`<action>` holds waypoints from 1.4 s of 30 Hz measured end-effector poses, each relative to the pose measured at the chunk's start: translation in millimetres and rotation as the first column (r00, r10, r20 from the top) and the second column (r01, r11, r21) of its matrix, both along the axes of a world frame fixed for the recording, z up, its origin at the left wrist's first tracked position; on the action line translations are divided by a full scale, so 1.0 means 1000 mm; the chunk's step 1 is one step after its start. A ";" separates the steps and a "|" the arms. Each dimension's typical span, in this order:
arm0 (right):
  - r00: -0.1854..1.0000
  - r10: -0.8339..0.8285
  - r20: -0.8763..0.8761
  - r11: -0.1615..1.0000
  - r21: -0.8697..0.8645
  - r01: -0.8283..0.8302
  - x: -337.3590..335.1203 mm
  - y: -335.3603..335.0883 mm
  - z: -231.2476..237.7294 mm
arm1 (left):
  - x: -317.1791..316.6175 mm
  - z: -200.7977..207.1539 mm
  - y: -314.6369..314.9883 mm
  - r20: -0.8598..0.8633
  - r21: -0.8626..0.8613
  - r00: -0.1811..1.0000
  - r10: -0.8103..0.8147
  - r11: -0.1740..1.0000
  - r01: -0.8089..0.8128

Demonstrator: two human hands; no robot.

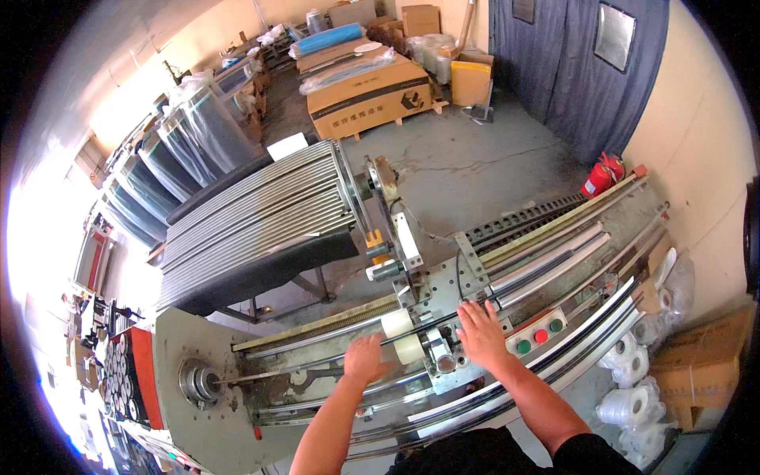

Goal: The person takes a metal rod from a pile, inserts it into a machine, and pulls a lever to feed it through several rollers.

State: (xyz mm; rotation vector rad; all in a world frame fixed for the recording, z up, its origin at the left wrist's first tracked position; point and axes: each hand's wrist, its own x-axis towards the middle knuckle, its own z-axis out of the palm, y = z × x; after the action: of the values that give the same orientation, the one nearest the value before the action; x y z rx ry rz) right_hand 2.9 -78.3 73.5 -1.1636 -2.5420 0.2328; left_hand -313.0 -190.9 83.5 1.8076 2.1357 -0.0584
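Observation:
My left hand (366, 360) is curled over a thin metal rod (297, 367), left of two cream-coloured rollers (408, 347). Part of its fingers is hidden behind the hand. The rod reaches left into a round chuck (200, 382) on the grey machine housing. My right hand (480, 332) is open, fingers stretched out and slightly apart. It rests palm down over the dark bar on the metal carriage (455, 378), just right of the rollers. The rollers sit between my two hands.
Green and red push buttons (541, 336) sit on a panel right of my right hand. Long black and white strips (582, 340) run along the near side. A slatted metal table (261, 218) stands beyond. Wrapped rolls (629, 364) lie right; fire extinguishers (603, 174) stand far right.

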 end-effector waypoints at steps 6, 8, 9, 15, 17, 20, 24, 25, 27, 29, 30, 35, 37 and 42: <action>0.997 -0.067 0.032 0.997 -0.040 0.068 -0.026 -0.017 0.004 | -0.074 -0.001 -0.047 -0.004 -0.102 0.992 0.129 0.986 -0.129; 0.992 -0.115 0.048 0.993 -0.019 0.116 -0.030 -0.021 0.001 | -0.101 0.003 -0.059 0.001 -0.141 0.988 0.156 0.978 -0.155; 0.992 -0.117 0.049 0.993 -0.015 0.118 -0.034 -0.023 0.000 | -0.122 -0.002 -0.072 -0.011 -0.121 0.984 0.178 0.977 -0.178; 0.989 -0.140 0.048 0.990 0.024 0.139 -0.046 -0.028 -0.009 | -0.228 -0.016 -0.135 -0.171 -0.156 0.942 0.290 0.936 -0.317; 0.989 -0.143 0.024 0.989 0.032 0.142 -0.048 -0.031 -0.012 | -0.255 -0.023 -0.152 -0.222 -0.162 0.911 0.349 0.908 -0.387; 0.988 -0.151 0.009 0.987 0.047 0.151 -0.050 -0.033 -0.016 | -0.264 -0.027 -0.149 -0.240 -0.253 0.937 0.255 0.915 -0.314; 0.986 -0.169 -0.017 0.985 0.036 0.169 -0.050 -0.033 -0.015 | -0.212 -0.015 -0.108 -0.196 -0.283 0.972 0.129 0.942 -0.182; 0.985 -0.168 -0.027 0.985 0.030 0.169 -0.051 -0.034 -0.015 | -0.200 -0.016 -0.100 -0.197 -0.278 0.973 0.121 0.945 -0.174; 0.984 -0.174 -0.039 0.984 0.044 0.175 -0.055 -0.035 -0.020 | -0.175 -0.025 -0.084 -0.191 -0.270 0.976 0.103 0.951 -0.153; 0.981 -0.189 -0.037 0.981 0.047 0.191 -0.052 -0.035 -0.024 | -0.137 -0.014 -0.059 -0.129 -0.271 0.984 0.119 0.951 -0.150; 0.980 -0.194 -0.047 0.979 0.054 0.197 -0.053 -0.036 -0.021 | -0.122 -0.009 -0.051 -0.103 -0.273 0.986 0.132 0.949 -0.156; 0.978 -0.195 -0.076 0.978 0.054 0.199 -0.059 -0.039 -0.019 | -0.078 -0.020 -0.029 -0.023 -0.181 0.998 0.067 0.981 -0.070; 0.979 -0.191 -0.074 0.979 0.062 0.196 -0.058 -0.039 -0.021 | -0.054 -0.018 -0.018 -0.007 -0.142 1.000 0.020 0.990 -0.021; 0.982 -0.161 -0.100 0.983 0.070 0.168 -0.058 -0.036 -0.023 | -0.012 -0.018 0.006 0.021 -0.038 0.996 -0.091 0.995 0.092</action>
State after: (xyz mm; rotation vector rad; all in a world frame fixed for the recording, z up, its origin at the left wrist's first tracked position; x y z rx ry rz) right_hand -54.8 -114.6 50.8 -1.2931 -2.3373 0.1425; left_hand -324.7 -184.6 65.0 1.8750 2.0237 -0.1036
